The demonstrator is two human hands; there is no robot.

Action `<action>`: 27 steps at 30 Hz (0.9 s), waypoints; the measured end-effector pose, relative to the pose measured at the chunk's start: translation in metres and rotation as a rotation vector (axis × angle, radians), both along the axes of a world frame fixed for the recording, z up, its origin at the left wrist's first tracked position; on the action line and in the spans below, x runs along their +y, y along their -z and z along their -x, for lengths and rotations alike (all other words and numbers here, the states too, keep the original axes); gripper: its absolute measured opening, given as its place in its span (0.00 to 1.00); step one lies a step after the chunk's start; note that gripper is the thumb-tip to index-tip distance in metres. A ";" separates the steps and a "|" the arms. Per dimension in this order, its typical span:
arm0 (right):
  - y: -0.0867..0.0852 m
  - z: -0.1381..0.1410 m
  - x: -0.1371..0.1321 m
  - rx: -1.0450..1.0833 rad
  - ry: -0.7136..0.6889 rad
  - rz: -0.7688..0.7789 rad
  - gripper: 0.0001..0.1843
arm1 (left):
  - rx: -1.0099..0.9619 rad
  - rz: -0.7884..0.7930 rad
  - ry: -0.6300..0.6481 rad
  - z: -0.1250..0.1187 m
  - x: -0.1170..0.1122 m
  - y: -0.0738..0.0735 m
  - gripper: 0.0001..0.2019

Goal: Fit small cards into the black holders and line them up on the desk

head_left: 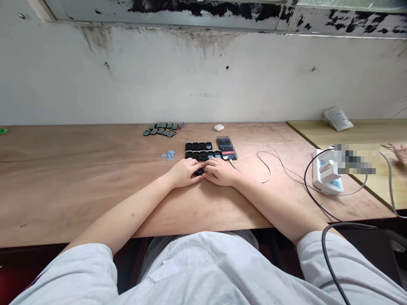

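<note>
A small black plastic part (199,171) lies at the table, pinched between my two hands; fingers hide much of it. My left hand (185,173) grips its left side with bent fingers. From the other side my right hand (219,171) closes on it, fingertips meeting those of the left. Just beyond are two rows of black plastic housings (199,146), a few with grey-blue squares in them. Pale blue small pieces (170,155) lie to the left. Farther back sit several grey-faced screen modules (162,129) beside a thin purple-handled tool (181,125).
Right of the housings lies a phone (229,155), partly blurred, with a white cable (270,163). A white case (219,127) sits near the wall. At right are a white power strip (327,178), a black cable (307,178), a plastic bag (338,118) and another person's hand (401,153).
</note>
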State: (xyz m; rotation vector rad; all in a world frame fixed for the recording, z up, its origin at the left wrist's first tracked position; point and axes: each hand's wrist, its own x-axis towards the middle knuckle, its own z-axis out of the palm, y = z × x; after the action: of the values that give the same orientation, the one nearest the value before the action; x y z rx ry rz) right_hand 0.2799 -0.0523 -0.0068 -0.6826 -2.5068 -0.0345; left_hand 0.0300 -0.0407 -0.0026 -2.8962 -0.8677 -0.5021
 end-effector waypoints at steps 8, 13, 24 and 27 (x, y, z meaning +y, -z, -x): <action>-0.004 0.000 -0.002 0.107 -0.033 -0.049 0.10 | -0.304 0.000 -0.002 0.010 0.014 0.007 0.11; -0.007 -0.002 -0.002 0.115 -0.057 -0.047 0.09 | -0.506 -0.014 -0.264 0.038 0.035 0.005 0.15; -0.005 -0.002 -0.001 0.087 -0.087 -0.044 0.10 | -0.787 0.255 -0.842 0.061 0.056 0.005 0.22; -0.004 -0.002 -0.001 0.087 -0.092 -0.041 0.10 | -0.774 0.238 -0.838 0.062 0.057 0.006 0.23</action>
State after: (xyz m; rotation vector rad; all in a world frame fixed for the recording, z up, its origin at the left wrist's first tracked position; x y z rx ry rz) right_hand 0.2819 -0.0530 -0.0027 -0.5406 -2.4440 -0.0224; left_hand -0.0320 0.0159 -0.0084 -2.1043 -2.1771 -1.4733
